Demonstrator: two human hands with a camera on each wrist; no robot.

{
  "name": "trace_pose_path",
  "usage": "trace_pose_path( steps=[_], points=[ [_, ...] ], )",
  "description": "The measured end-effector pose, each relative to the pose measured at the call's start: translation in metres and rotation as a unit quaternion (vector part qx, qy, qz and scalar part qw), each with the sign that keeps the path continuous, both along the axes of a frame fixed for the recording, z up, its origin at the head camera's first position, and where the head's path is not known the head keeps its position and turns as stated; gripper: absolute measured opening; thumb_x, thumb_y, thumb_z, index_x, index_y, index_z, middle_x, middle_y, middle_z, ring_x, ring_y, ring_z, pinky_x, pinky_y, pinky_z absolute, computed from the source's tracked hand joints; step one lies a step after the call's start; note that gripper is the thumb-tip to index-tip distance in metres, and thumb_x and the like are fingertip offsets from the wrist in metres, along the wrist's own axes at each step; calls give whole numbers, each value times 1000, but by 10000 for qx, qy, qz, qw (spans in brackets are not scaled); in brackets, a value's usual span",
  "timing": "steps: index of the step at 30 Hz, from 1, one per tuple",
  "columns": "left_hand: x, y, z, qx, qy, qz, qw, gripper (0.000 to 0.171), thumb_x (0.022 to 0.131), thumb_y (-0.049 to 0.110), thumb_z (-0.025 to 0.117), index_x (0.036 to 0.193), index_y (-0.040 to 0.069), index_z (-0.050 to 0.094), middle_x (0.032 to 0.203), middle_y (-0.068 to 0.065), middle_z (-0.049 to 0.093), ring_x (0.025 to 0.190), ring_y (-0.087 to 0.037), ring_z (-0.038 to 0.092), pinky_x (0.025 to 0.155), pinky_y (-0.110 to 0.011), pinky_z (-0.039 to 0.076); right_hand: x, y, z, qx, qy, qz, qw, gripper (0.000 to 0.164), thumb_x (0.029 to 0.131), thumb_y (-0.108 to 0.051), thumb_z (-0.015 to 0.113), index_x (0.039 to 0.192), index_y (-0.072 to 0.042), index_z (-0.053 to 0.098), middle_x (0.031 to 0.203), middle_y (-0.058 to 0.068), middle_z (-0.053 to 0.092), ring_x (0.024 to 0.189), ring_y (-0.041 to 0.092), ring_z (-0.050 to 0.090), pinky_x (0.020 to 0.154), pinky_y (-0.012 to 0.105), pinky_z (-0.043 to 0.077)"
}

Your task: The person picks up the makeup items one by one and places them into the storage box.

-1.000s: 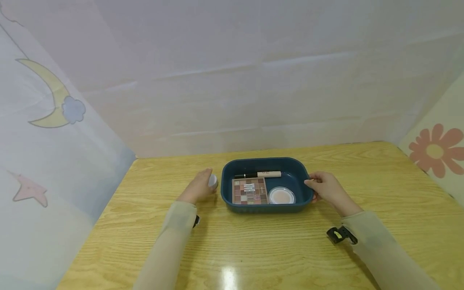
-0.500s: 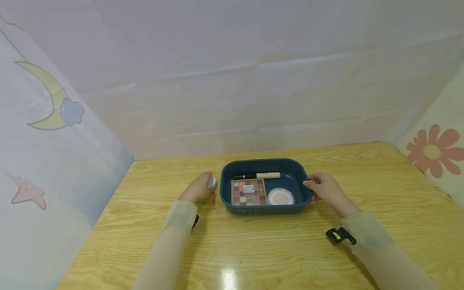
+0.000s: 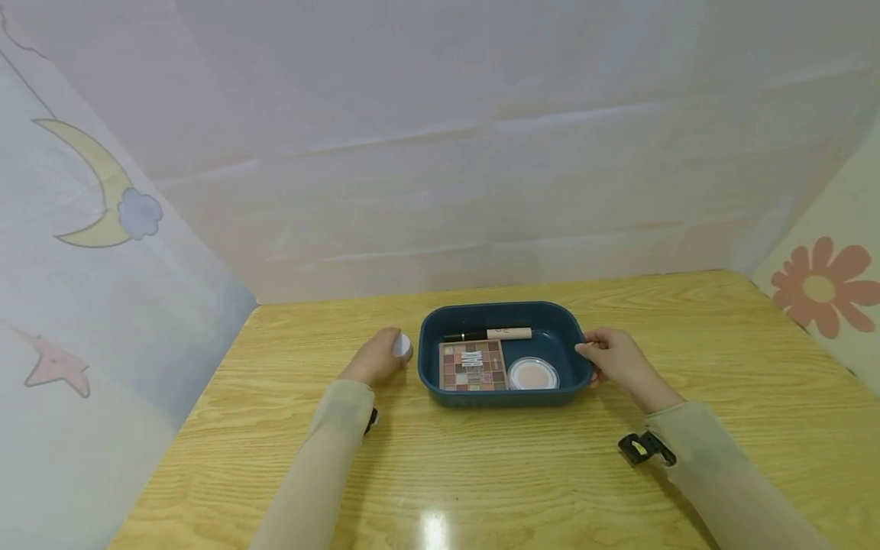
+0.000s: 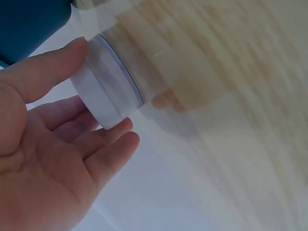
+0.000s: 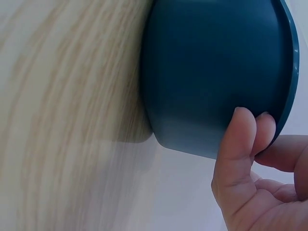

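Observation:
My left hand point(image 3: 376, 357) grips a small round white jar point(image 4: 108, 84) by its sides, thumb on one side and fingers on the other, just left of the blue basin. With thumb and fingers my right hand point(image 3: 616, 357) pinches the right rim of that dark blue basin point(image 5: 202, 72), which sits on the table. Inside the basin lie an eyeshadow palette point(image 3: 471, 374) at the left and a round compact point(image 3: 533, 374) at the front right. Along its back lies a slim tube point(image 3: 509, 334) with a black cap end.
The wood-grain table point(image 3: 454, 473) runs back to a pale cloth wall point(image 3: 426, 153). Printed cloth with a moon point(image 3: 103, 183) hangs on the left, and one with a red flower point(image 3: 818, 288) on the right. Both forearms wear light sleeves with black wrist straps.
Both hands keep their holds on the jar and the basin rim. Apart from a slight shift of the head view, nothing has visibly moved.

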State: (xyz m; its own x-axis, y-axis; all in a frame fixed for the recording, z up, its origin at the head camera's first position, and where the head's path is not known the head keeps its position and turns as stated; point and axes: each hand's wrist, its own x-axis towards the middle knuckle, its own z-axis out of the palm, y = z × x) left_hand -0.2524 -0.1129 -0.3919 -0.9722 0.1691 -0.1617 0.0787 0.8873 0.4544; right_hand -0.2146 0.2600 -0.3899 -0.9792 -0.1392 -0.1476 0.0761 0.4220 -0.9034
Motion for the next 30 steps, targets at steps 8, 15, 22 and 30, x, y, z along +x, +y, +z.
trace_pose_path(
  steps=[8, 15, 22, 30],
  points=[
    [0, -3, 4, -108, 157, -15, 9998, 48, 91, 16, 67, 131, -7, 54, 131, -24, 55, 117, -37, 54, 99, -49, 43, -2, 0, 0, 37, 22, -14, 10000, 40, 101, -6, 48, 127, 24, 40, 84, 19, 58, 54, 15, 55, 54, 30, 55],
    [4, -7, 7, 32, 102, -69, 9999, 49, 91, 19, 67, 130, -8, 55, 130, -23, 56, 117, -36, 54, 98, -49, 43, -2, -1, -2, 32, 24, 6, 10000, 41, 102, -6, 48, 127, 24, 39, 82, 16, 57, 53, 15, 54, 53, 29, 55],
    [9, -5, 11, 90, 166, -58, 9998, 50, 90, 18, 69, 131, -7, 54, 129, -22, 57, 113, -34, 56, 95, -49, 46, -2, -1, -2, 24, 138, 69, 9999, 40, 102, -6, 48, 127, 24, 40, 81, 15, 57, 52, 14, 55, 52, 29, 55],
    [17, -4, 22, 205, 287, -80, 9993, 53, 87, 10, 71, 132, -10, 52, 131, -26, 54, 115, -39, 54, 96, -51, 45, -2, -1, -2, 48, 81, 43, 9999, 40, 102, -6, 48, 128, 23, 41, 81, 15, 57, 53, 14, 55, 53, 29, 55]
  ],
)
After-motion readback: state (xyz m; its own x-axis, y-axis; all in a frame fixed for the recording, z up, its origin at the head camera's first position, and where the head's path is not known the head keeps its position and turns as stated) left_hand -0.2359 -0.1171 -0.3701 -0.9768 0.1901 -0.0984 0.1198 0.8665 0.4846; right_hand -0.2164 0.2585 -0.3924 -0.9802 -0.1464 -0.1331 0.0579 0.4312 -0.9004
